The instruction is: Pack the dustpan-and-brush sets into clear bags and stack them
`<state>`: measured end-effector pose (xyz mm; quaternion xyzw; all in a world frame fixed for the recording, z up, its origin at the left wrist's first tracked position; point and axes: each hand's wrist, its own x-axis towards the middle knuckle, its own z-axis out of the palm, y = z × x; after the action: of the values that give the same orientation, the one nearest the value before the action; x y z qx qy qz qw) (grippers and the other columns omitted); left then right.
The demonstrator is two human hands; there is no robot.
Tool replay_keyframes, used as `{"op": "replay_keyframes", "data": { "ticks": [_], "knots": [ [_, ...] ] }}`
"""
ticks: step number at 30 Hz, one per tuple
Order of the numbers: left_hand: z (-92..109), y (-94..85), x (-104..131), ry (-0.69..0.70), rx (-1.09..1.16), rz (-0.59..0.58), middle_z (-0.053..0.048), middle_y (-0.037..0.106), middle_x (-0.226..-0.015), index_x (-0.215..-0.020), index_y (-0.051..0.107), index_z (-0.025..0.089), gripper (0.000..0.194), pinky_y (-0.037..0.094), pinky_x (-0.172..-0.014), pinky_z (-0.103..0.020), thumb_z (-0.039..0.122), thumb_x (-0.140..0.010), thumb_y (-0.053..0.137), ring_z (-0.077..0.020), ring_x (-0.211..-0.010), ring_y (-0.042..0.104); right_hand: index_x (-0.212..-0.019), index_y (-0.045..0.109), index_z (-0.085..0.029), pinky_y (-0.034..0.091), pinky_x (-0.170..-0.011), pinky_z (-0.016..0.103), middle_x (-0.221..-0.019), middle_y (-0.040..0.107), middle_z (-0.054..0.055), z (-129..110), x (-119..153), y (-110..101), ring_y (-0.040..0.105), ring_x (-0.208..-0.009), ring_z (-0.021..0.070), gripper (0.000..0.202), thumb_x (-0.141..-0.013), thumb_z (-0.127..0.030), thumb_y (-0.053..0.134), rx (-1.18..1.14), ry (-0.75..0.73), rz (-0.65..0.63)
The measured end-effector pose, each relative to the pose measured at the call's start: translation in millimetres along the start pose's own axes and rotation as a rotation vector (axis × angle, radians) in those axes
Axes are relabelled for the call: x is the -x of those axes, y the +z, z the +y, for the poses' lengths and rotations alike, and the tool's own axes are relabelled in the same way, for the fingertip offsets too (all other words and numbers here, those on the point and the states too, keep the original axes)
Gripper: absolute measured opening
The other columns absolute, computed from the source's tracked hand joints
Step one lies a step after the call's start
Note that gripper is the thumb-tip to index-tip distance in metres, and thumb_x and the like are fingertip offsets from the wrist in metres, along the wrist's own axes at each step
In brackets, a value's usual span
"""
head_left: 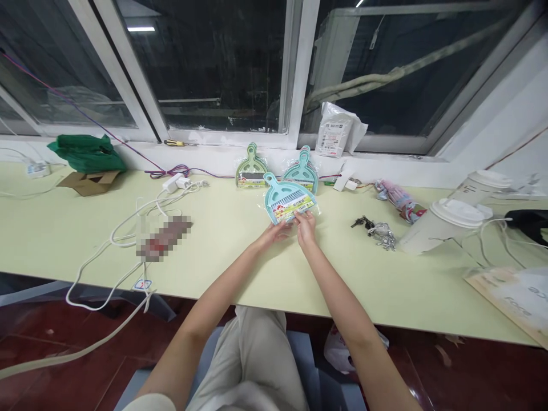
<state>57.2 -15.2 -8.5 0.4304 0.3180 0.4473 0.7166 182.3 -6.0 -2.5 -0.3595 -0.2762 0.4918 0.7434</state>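
A light blue mini dustpan and brush set (287,194) in clear plastic wrapping is held up over the table, its handle end pointing away from me and slightly left. My right hand (305,226) pinches its lower right edge, thumb on the printed label. At the lower left edge my left hand (275,233) grips the same set, its fingers partly tucked under. Behind it, a stack of similar blue dustpan sets (305,162) leans upright against the wall. A green dustpan set (251,166) stands to their left.
Left on the table lie white cables (113,234), a blurred-out item (165,238), a cardboard box (88,184) and a green bag (85,153). To the right are keys (379,233), a folded umbrella (400,201) and white paper cups (443,225). A white parcel (336,134) rests on the sill.
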Motion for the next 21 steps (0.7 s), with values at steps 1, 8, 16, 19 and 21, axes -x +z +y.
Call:
{"op": "replay_keyframes", "data": {
  "ticks": [1,8,16,19,21],
  "knots": [
    [1.9,-0.9,-2.1,0.033,0.014,0.051,-0.012,0.064,-0.122,-0.122,0.057,0.02,0.055,0.05,-0.09,-0.039,0.046,-0.075,0.071,-0.0283,-0.115,0.059,-0.092,0.058,-0.019,0.053,-0.065,0.022,-0.085,0.069,0.0,0.6,-0.7,0.0,0.065,-0.079,0.0128,0.039,-0.058,-0.024,0.077,0.002,-0.008,0.001],
    [21.4,-28.0,-12.0,0.126,-0.012,0.205,-0.014,0.065,-0.119,-0.127,0.05,0.016,0.06,0.053,-0.088,-0.051,0.025,-0.071,0.07,-0.032,-0.105,0.063,-0.085,0.061,-0.017,0.059,-0.072,0.033,-0.079,0.07,0.005,-1.3,-14.3,-7.9,0.069,-0.077,0.0186,0.023,-0.071,-0.03,0.073,0.283,0.177,-0.16],
    [39.4,-81.7,-6.0,0.006,0.032,0.341,-0.016,0.069,-0.108,-0.125,0.052,0.009,0.054,0.058,-0.081,-0.045,0.017,-0.072,0.061,-0.0278,-0.094,0.068,-0.128,0.056,-0.03,0.021,-0.116,0.054,-0.148,0.043,0.002,-37.8,-16.5,-36.8,0.027,-0.142,0.0243,0.048,-0.081,-0.02,0.058,1.157,-0.613,-0.523],
    [37.4,-85.6,-3.6,-0.048,-0.009,0.262,-0.014,0.07,-0.104,-0.119,0.058,0.01,0.047,0.059,-0.078,-0.039,0.018,-0.073,0.061,-0.0254,-0.09,0.068,-0.119,0.064,-0.03,0.023,-0.115,0.049,-0.137,0.055,0.002,-33.7,-16.9,-34.7,0.039,-0.136,0.0221,0.037,-0.084,-0.023,0.057,1.207,-0.666,-0.552],
    [35.7,-84.0,-1.8,-0.053,-0.028,0.198,-0.014,0.071,-0.099,-0.115,0.06,0.009,0.043,0.059,-0.074,-0.037,0.018,-0.073,0.062,-0.0249,-0.084,0.069,-0.1,0.072,-0.029,0.034,-0.109,0.044,-0.113,0.07,0.002,-27.8,-20.2,-34.7,0.054,-0.119,0.0211,0.021,-0.085,-0.026,0.057,1.138,-0.608,-0.531]
  ]
}}
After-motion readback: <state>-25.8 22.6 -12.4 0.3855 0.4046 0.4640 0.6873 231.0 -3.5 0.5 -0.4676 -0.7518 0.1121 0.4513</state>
